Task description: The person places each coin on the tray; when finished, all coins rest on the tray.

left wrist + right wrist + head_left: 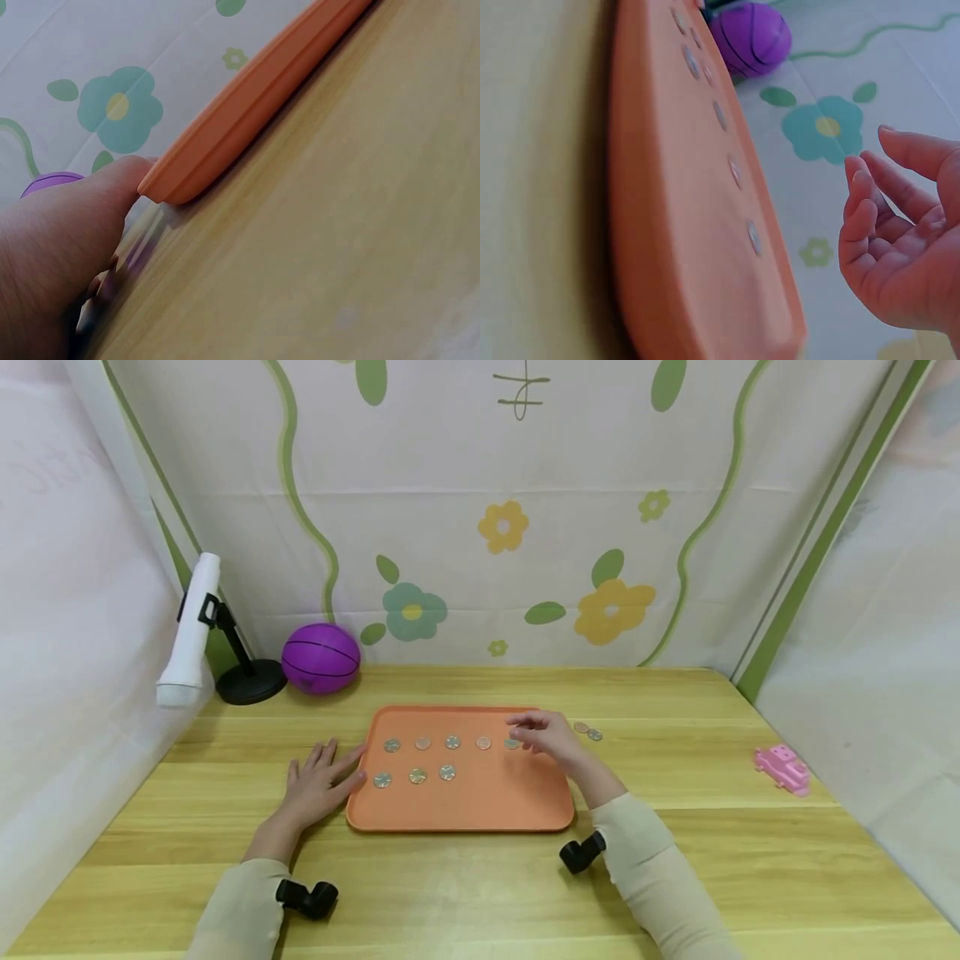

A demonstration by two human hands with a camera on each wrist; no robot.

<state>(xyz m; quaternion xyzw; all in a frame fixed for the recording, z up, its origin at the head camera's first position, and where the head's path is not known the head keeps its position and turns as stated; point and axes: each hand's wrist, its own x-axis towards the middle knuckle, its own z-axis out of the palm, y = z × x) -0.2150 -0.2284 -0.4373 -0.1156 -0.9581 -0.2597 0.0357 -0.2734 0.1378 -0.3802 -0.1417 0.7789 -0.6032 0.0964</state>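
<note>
An orange tray [495, 802] lies on the table. Coins are set out on it in two rows: several in the back row, including a silver coin [452, 742] and a copper-coloured coin [483, 743], and three in front, with a gold-toned coin [417, 776] in the middle. My left hand [315, 789] rests spread on the table, its thumb at the tray's left rim. Above the tray's right part hovers my right hand [546, 735], fingers loosely bent and nothing between them in the right wrist view. Below its fingertips sits the rightmost back-row coin [754, 237].
Two more coins [595, 735] lie on the table just right of the tray. A pink toy car [782, 769] is at the far right. Back left stand a purple ball [321, 659] and a white microphone [191, 631] on a black stand [252, 682].
</note>
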